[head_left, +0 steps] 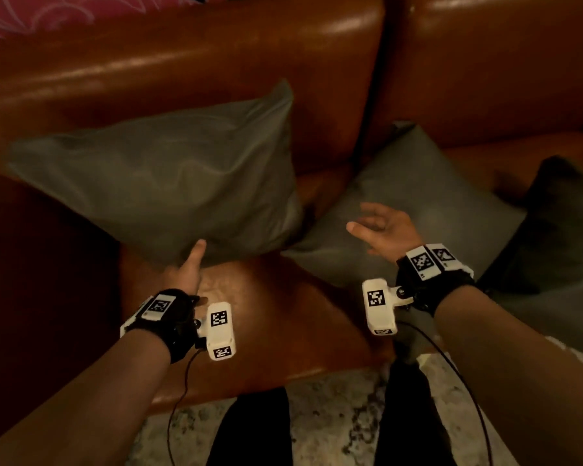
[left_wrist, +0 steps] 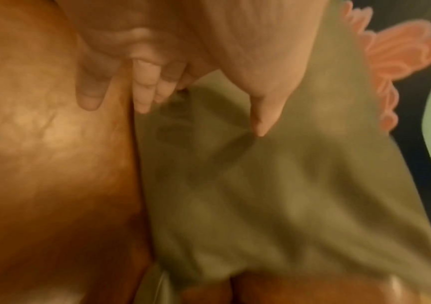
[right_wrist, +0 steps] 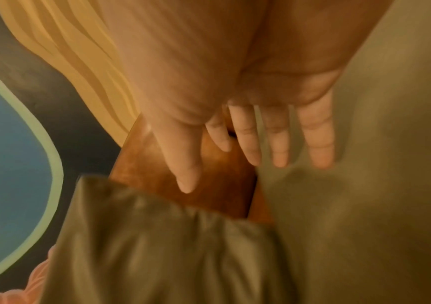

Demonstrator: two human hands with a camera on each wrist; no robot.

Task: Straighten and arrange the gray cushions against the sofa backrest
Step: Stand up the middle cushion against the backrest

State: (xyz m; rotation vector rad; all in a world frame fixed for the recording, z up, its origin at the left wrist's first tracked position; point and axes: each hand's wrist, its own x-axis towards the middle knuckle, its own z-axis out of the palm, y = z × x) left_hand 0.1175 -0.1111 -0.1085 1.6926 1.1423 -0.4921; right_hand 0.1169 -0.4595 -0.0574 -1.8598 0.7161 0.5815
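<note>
One gray cushion (head_left: 162,183) leans upright against the brown leather sofa backrest (head_left: 216,62). My left hand (head_left: 191,260) is at its lower edge. The left wrist view shows the thumb tip (left_wrist: 261,123) pressing the gray fabric (left_wrist: 274,195), with loosely bent fingers (left_wrist: 144,94) beside the edge over the seat. A second gray cushion (head_left: 408,203) lies flat on the seat, one corner against the backrest. My right hand (head_left: 377,227) hovers open over it, fingers (right_wrist: 318,139) spread, holding nothing. A darker cushion (head_left: 559,237) lies at the far right.
Bare leather seat (head_left: 249,314) shows between my wrists. A dark armrest (head_left: 41,280) bounds the left side. Pink patterned fabric (head_left: 31,15) hangs behind the sofa. Marbled floor (head_left: 334,415) and my dark trouser legs (head_left: 249,432) are below, and cables hang from both wrist cameras.
</note>
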